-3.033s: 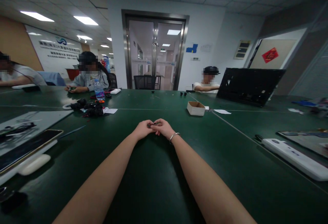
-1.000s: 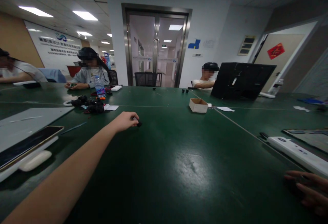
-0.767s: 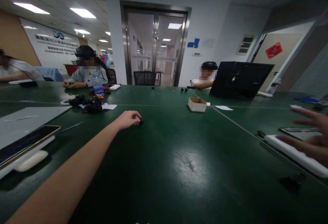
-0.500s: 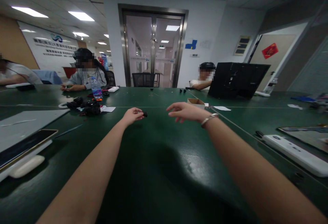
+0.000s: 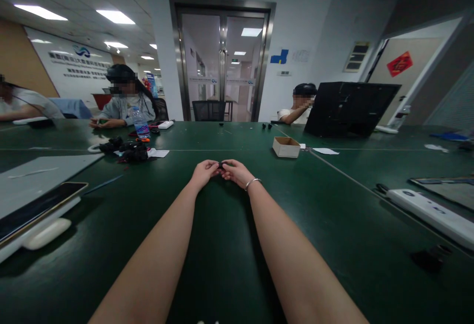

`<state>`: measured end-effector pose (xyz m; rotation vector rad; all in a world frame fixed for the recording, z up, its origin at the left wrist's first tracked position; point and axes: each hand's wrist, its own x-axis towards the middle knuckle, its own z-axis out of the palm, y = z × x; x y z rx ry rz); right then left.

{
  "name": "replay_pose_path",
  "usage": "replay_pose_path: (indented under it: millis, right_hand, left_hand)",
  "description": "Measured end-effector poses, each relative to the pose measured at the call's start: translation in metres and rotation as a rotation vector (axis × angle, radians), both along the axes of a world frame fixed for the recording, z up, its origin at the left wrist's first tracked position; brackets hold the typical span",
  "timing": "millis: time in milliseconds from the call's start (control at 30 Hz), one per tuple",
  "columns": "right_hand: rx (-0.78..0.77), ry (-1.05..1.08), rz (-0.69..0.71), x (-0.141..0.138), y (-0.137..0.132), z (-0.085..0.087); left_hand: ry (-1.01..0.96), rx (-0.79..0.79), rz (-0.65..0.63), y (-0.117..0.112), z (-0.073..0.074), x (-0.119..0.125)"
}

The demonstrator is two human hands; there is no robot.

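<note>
A small black piece is pinched between my two hands above the green table. It is too small and too covered by fingers for me to tell its kind. My left hand grips it from the left, fingers closed. From the other side, the thumb and fingers of my right hand close on it too; a silver bracelet circles that wrist. To the right and farther off stands an open cardboard box, its inside mostly hidden.
A heap of black parts and a water bottle stand to the left, with a phone nearer me. On the right are a power strip and a black monitor. Several people sit around the far side.
My right hand has moved left from beside the box and closed on the small black piece. My left hand has shifted slightly right, still holding it. The box now shows fully.
</note>
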<state>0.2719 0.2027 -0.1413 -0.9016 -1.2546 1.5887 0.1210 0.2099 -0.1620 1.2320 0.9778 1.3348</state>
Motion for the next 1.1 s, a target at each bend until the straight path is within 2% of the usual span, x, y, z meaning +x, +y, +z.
replay_pose_path:
  millis: [133,367,500,700,1100]
  right_hand:
    - [0.007,0.038,0.013,0.003,-0.001,-0.001]
    - [0.029,0.038,0.031,0.001,0.002,-0.007]
    - [0.038,-0.005,0.022,0.000,0.003,-0.008]
    - [0.040,-0.010,0.072,0.003,0.003,-0.007]
    - [0.069,-0.031,0.133,0.005,0.001,-0.004]
  left_hand:
    - [0.017,-0.010,0.006,0.000,0.001,0.001]
    - [0.159,0.044,0.115,-0.001,-0.003,0.001]
    - [0.378,0.086,0.168,-0.006,-0.002,-0.004]
    - [0.749,0.174,0.274,-0.015,0.008,-0.010]
    - [0.908,0.057,0.330,-0.024,0.021,-0.003]
